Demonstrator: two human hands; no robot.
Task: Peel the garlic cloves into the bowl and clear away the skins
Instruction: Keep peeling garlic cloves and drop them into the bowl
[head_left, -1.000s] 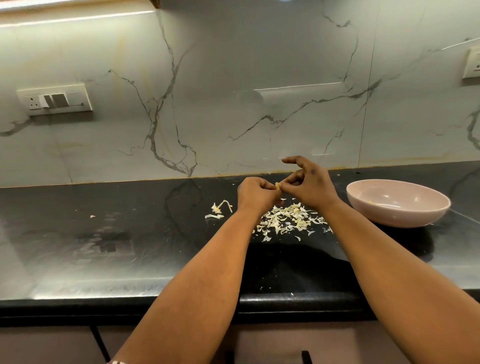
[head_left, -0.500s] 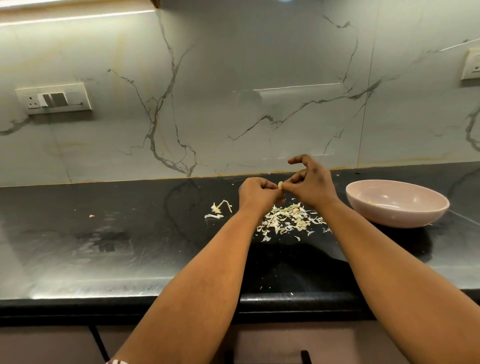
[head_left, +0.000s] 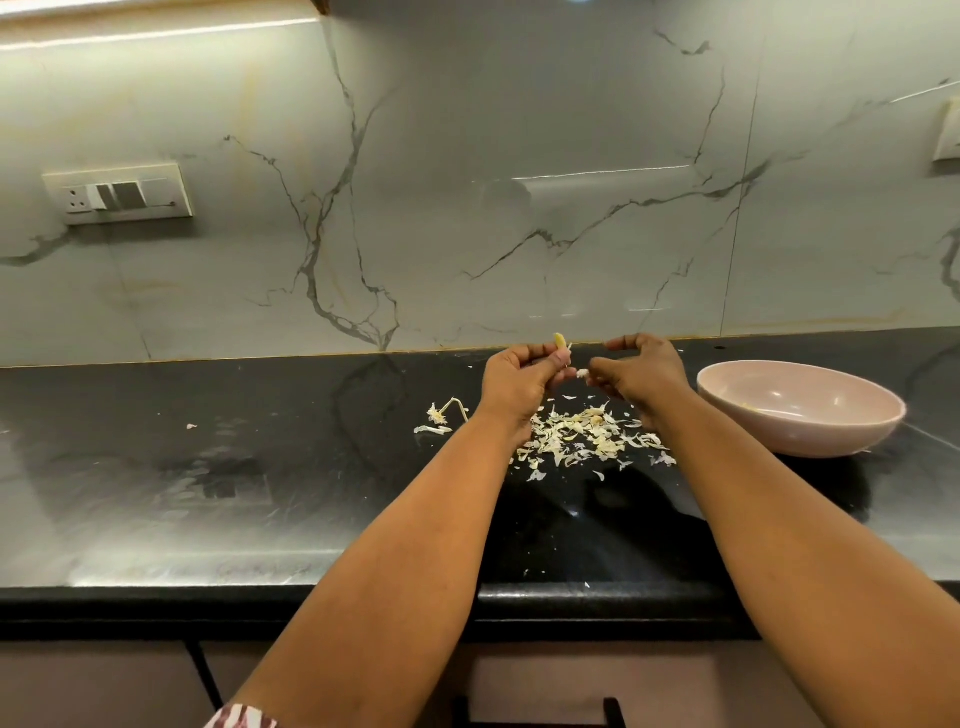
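Garlic clove (head_left: 559, 340) sits just above the centre of the frame, its pale yellow tip poking up out of the left hand (head_left: 514, 382), whose fingers and thumb are curled round its lower part. That narrow, upright hold likely keeps the bare end clear, so the other hand can work the covering away without bruising it. To its right, a little apart, the right hand (head_left: 641, 371) pinches a small white scrap of skin (head_left: 582, 373) between thumb and a fingertip, while its other fingers arch loosely above; the grip there is tight and fine, suited to something papery.

Both hands hover over the pile of skins (head_left: 584, 441) on the dark desk (head_left: 260, 467), probably so that whatever comes off drops onto the same heap and is easy to sweep up afterwards. A few stray pieces, one with a stalk (head_left: 441, 415), lie left of the pile.

At the right of the frame, near the right forearm, stands the pink bowl (head_left: 800, 415), placed within easy reach for dropping in each finished clove. Something pale shows inside it, too small to tell.
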